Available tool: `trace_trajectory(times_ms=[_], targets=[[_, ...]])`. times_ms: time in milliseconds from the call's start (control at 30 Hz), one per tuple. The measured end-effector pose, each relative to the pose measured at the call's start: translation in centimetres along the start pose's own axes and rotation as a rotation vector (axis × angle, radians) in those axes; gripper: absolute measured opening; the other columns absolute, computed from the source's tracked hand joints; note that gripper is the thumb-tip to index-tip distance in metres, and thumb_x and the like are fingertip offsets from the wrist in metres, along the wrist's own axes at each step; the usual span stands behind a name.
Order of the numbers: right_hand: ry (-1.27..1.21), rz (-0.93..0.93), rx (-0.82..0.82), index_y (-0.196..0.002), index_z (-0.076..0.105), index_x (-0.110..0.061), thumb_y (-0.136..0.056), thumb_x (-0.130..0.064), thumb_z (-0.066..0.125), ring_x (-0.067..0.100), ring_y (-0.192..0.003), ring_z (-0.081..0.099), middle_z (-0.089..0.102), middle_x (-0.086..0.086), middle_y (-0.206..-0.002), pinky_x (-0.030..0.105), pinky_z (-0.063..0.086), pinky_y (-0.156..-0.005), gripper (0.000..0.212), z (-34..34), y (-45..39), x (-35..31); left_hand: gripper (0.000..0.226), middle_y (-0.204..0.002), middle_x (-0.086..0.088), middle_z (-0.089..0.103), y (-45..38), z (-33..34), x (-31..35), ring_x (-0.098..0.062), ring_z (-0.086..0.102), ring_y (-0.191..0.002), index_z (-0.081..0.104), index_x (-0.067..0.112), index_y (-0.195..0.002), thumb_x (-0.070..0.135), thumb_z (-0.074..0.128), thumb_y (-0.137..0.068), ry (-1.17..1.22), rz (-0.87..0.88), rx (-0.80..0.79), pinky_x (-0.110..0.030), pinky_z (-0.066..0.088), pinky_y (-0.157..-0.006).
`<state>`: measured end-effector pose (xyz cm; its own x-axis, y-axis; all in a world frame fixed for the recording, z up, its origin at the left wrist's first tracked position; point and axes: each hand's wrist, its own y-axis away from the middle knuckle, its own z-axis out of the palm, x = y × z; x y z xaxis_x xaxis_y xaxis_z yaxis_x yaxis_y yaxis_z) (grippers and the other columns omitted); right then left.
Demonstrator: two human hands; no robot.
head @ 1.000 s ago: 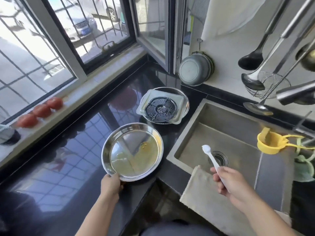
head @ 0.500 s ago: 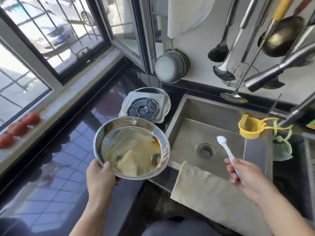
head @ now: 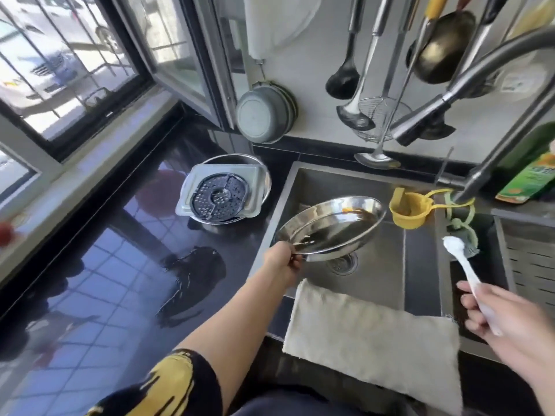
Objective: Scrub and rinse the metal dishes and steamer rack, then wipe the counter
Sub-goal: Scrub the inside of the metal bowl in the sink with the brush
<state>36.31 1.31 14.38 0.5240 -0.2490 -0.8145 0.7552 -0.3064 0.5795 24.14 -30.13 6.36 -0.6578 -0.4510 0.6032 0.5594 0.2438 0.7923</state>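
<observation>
My left hand [head: 283, 262] grips the near rim of a round metal dish [head: 330, 228] and holds it tilted over the steel sink [head: 375, 274], brown liquid pooled at its far side. My right hand [head: 504, 322] holds a white plastic spoon [head: 465, 265] by its handle, raised above the sink's right edge. On the black counter [head: 105, 280] left of the sink stands a second metal dish [head: 264, 178] with a grey square tray and a dark perforated steamer rack [head: 219, 198] stacked in it.
A beige cloth [head: 372, 334] hangs over the sink's front edge. The faucet spout [head: 426, 124] reaches over the sink from the right. A yellow strainer [head: 405, 210] hangs at the faucet base, beside a green bottle [head: 528, 175]. Ladles hang on the wall. A wet patch [head: 195, 280] marks the counter.
My left hand has lifted the metal dish off the counter and carried it right, over the sink, tilting it. My right hand with the spoon has shifted right.
</observation>
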Motion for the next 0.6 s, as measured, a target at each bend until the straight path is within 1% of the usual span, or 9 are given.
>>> trace_trajectory(times_ms=[33,67,133,200,300,367,433,533,600], targets=[[0.051,0.01,0.035,-0.121,0.059,0.01,-0.107,-0.015,0.048,0.006,-0.04,0.04,0.049,0.007,-0.07,0.022,0.038,-0.04,0.031,-0.6,-0.2,0.3,0.023,-0.07,-0.01,0.048,-1.1,0.2,-0.5,-0.008,0.036,-0.029,0.047,0.008,-0.085,-0.01,0.033,-0.086,-0.002,-0.014,0.002,-0.013,0.025,-0.031],[0.094,0.019,0.065,-0.118,0.06,0.008,-0.108,-0.012,0.045,0.008,-0.043,0.04,0.049,0.008,-0.072,0.025,0.038,-0.045,0.028,-0.9,-0.5,0.5,0.023,-0.069,-0.009,0.046,-2.1,0.2,-1.0,-0.008,0.036,-0.03,0.047,0.009,-0.083,-0.01,0.034,-0.085,0.002,-0.023,0.006,-0.014,0.025,-0.031],[0.165,0.005,0.088,-0.113,0.064,0.004,-0.108,-0.013,0.045,0.012,-0.05,0.039,0.051,0.009,-0.074,0.032,0.035,-0.054,0.026,-0.8,-1.4,0.9,0.025,-0.068,-0.006,0.042,-4.0,0.3,-1.6,-0.007,0.035,-0.031,0.043,0.011,-0.077,-0.011,0.033,-0.085,0.026,-0.032,-0.001,-0.014,0.023,-0.031],[0.243,-0.03,0.086,-0.11,0.066,0.002,-0.108,-0.013,0.046,0.015,-0.054,0.04,0.053,0.009,-0.075,0.033,0.036,-0.056,0.025,-0.3,-3.1,0.6,0.028,-0.065,-0.005,0.038,-5.6,0.5,-1.9,-0.008,0.033,-0.033,0.039,0.011,-0.07,-0.012,0.033,-0.084,0.041,-0.027,-0.033,-0.015,0.02,-0.031],[0.377,-0.144,0.064,-0.108,0.066,0.0,-0.109,-0.012,0.043,0.017,-0.055,0.042,0.058,0.01,-0.077,0.033,0.04,-0.056,0.026,0.8,-7.0,0.0,0.03,-0.062,-0.004,0.035,-8.1,1.3,-2.2,-0.009,0.029,-0.037,0.036,0.012,-0.066,-0.013,0.035,-0.083,-0.011,0.065,-0.091,-0.017,0.018,-0.031],[0.462,-0.226,0.058,-0.106,0.065,-0.001,-0.11,-0.013,0.042,0.019,-0.053,0.044,0.062,0.012,-0.075,0.034,0.041,-0.054,0.026,1.4,-9.7,-0.3,0.029,-0.062,-0.005,0.035,-9.8,2.3,-2.2,-0.011,0.029,-0.038,0.035,0.013,-0.068,-0.013,0.037,-0.081,-0.082,0.186,-0.121,-0.017,0.018,-0.032],[0.554,-0.319,0.046,-0.104,0.062,-0.003,-0.11,-0.013,0.04,0.02,-0.049,0.049,0.066,0.011,-0.071,0.033,0.042,-0.054,0.025,1.8,-12.1,-0.4,0.025,-0.063,-0.008,0.04,-10.8,3.5,-2.3,-0.015,0.033,-0.039,0.042,0.012,-0.074,-0.012,0.041,-0.082,-0.195,0.368,-0.131,-0.019,0.022,-0.035],[0.67,-0.414,-0.02,-0.105,0.059,-0.004,-0.11,-0.014,0.039,0.021,-0.052,0.053,0.069,0.014,-0.075,0.034,0.043,-0.056,0.023,1.9,-14.0,0.3,0.015,-0.074,-0.017,0.061,-11.8,4.6,-2.7,-0.027,0.058,-0.057,0.059,0.005,-0.094,-0.004,0.056,-0.082,-0.322,0.616,-0.148,-0.033,0.046,-0.048],[0.717,-0.448,-0.038,-0.108,0.059,-0.004,-0.109,-0.013,0.04,0.022,-0.056,0.053,0.07,0.016,-0.079,0.033,0.043,-0.056,0.021,1.4,-14.0,1.7,0.017,-0.087,-0.015,0.073,-12.3,4.5,-3.1,-0.032,0.071,-0.076,0.062,0.004,-0.098,0.005,0.066,-0.082,-0.458,0.794,-0.132,-0.044,0.06,-0.066]])
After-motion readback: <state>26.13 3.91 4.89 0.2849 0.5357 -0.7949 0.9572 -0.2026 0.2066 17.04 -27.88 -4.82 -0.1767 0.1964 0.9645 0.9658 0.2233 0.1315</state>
